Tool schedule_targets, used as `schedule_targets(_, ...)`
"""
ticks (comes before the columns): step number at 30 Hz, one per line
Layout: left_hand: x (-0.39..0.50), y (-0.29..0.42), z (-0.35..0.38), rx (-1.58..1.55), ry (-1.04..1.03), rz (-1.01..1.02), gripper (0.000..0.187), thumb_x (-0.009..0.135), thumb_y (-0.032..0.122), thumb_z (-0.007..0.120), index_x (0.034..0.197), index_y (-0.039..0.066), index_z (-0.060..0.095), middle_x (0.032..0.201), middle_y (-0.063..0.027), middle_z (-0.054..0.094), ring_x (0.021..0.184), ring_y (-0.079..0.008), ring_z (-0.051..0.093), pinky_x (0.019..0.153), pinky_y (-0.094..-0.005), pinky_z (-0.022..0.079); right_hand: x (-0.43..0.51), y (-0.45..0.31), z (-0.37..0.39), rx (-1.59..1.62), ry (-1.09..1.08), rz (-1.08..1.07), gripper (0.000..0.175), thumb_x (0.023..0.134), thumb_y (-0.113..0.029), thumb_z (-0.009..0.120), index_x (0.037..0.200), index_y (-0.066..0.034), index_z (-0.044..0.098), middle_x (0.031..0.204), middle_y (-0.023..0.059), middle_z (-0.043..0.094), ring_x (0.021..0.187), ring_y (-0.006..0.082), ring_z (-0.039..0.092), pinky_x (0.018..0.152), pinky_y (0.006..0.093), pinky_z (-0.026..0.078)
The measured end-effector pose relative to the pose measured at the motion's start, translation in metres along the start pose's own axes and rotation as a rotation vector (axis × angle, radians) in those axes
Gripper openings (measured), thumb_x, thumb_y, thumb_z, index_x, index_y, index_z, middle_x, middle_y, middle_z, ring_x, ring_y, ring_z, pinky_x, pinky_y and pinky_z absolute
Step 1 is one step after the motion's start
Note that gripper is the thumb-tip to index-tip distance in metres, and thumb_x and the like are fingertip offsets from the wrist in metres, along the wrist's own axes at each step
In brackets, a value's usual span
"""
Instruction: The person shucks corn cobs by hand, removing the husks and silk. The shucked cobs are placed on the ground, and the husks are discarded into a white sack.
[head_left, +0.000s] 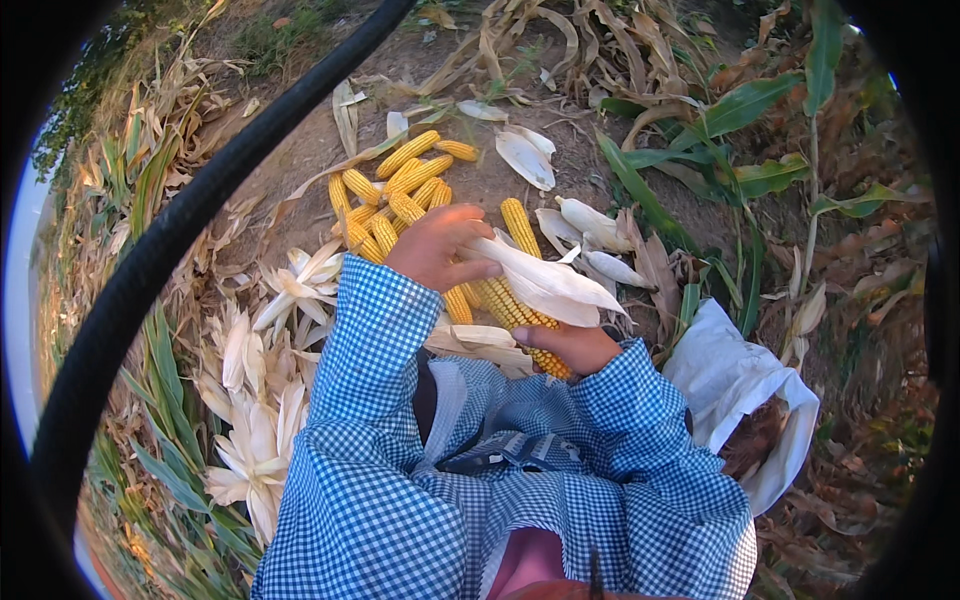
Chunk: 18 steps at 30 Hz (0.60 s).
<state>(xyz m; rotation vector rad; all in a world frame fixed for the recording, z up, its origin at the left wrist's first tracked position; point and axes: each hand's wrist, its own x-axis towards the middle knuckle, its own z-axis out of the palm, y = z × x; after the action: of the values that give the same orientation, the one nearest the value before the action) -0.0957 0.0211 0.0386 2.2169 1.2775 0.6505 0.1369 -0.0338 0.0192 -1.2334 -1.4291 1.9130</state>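
A yellow ear of corn lies slantwise before me, its kernels bare along much of its length. My right hand is closed around its lower end, thumb on the kernels. Pale dry husk stands off the ear on its upper right side, and my left hand grips that husk between thumb and fingers. Just beyond my left hand is a pile of husked corn ears on the soil. Another husked ear points away from me, partly hidden behind the husk.
Ears still in pale husk lie to the right of the pile. Empty husks are heaped at the left. A white woven sack is by my right side. Green corn leaves and dry stalks border the ground; a dark curved bar crosses the upper left.
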Motion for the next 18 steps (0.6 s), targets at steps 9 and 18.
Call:
schedule_targets(9,0.007,-0.014,0.009,-0.126,0.67,-0.345,0.02,0.093,0.022,0.057,0.089,0.002,0.06,0.073,-0.0106,0.062,0.063,-0.0225,0.06,0.059,-0.0341,0.049,-0.007,-0.005,0.004,-0.367,-0.067,0.079,0.062,0.078,-0.037,0.069,0.119,0.005,0.049,0.097,0.0143,0.06,0.089,0.0222,0.06,0.079,0.033,0.049)
schedule_targets(18,0.012,-0.019,0.016,-0.705,0.368,-0.353,0.064,0.072,0.031,0.081,0.121,0.001,0.053,0.113,-0.0144,0.061,0.106,-0.0229,0.059,0.094,-0.0335,0.046,-0.007,-0.002,0.001,-0.238,0.012,0.048,0.065,0.077,-0.041,0.069,0.124,0.0004,0.051,0.103,0.0185,0.064,0.093,0.0251,0.064,0.083,0.0349,0.05)
